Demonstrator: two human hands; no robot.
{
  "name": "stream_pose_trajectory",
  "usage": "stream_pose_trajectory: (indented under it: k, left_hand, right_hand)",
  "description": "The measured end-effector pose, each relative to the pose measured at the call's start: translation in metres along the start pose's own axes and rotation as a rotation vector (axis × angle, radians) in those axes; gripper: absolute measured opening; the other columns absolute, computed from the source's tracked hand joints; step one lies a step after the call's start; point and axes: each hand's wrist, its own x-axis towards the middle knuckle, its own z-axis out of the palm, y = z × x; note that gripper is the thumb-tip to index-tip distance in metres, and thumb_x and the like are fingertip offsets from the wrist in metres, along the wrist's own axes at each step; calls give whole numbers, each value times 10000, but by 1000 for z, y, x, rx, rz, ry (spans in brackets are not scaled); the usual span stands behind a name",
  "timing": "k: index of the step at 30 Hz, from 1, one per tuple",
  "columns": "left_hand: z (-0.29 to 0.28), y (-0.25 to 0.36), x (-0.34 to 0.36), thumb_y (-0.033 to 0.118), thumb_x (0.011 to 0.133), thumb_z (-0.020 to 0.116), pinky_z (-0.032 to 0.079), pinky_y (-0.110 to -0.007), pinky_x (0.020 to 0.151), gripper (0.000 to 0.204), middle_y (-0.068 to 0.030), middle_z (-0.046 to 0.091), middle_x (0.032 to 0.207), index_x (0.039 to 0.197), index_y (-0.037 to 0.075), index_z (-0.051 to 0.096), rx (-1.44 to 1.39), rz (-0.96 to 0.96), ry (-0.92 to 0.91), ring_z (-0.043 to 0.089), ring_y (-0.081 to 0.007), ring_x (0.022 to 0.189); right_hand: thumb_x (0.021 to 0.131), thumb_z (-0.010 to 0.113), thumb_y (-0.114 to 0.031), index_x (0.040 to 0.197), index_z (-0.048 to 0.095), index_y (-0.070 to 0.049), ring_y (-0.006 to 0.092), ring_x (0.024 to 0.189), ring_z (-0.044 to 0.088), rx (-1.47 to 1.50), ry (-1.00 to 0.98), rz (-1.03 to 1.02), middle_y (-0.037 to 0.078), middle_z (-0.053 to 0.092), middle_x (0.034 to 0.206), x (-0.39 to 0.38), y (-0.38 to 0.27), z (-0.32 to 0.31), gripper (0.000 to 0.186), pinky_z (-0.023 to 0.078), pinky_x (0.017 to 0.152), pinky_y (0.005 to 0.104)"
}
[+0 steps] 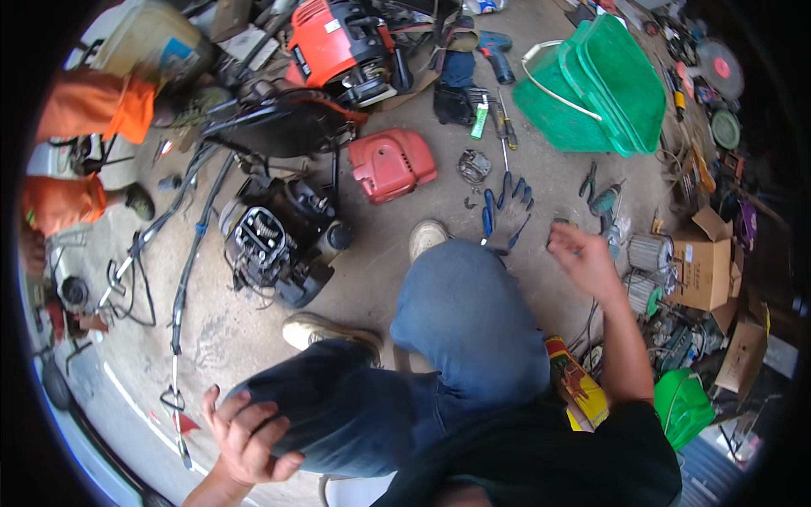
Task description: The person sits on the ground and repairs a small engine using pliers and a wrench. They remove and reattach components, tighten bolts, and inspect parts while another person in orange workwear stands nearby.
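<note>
My left hand (249,435) is raised beside my left knee, its fingers loosely bent and apart with nothing in them. Out over the floor at the right, my right hand (583,258) has its fingers partly stretched and seems to hold nothing. Closest to it lie a dark work glove (509,221) and a teal power drill (605,200). In front of my feet, left of centre, sits a small engine (274,237) with its valve parts exposed. A red plastic engine cover (393,165) rests just beyond it.
A green bucket (583,84) lies tilted at the far right. Screwdrivers (505,131), pliers (589,182) and a round metal part (474,166) are on the floor. An orange machine (342,42) stands at the back. A cardboard box (703,262) is at right; a person in orange trousers (68,203) is at left.
</note>
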Motion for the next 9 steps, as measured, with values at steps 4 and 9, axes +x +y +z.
stream_pose_trajectory:
  k: [4,9]
  left_hand:
    - [-3,-33,16,524,890,617,214,-644,1137,396,-68,632,1050,925,133,674,-43,3,-94,536,-320,1133]
    - [-3,-60,60,468,892,611,204,-625,1131,360,-77,638,1055,911,116,683,-36,49,-137,555,-313,1117]
  right_hand:
    - [983,633,-76,1210,682,9,136,825,671,329,349,-257,106,737,955,30,-116,-82,246,538,759,269]
    - [1044,502,-360,1558,216,-61,338,1258,472,368,366,-731,245,402,1356,-11,-231,-229,660,418,1071,455]
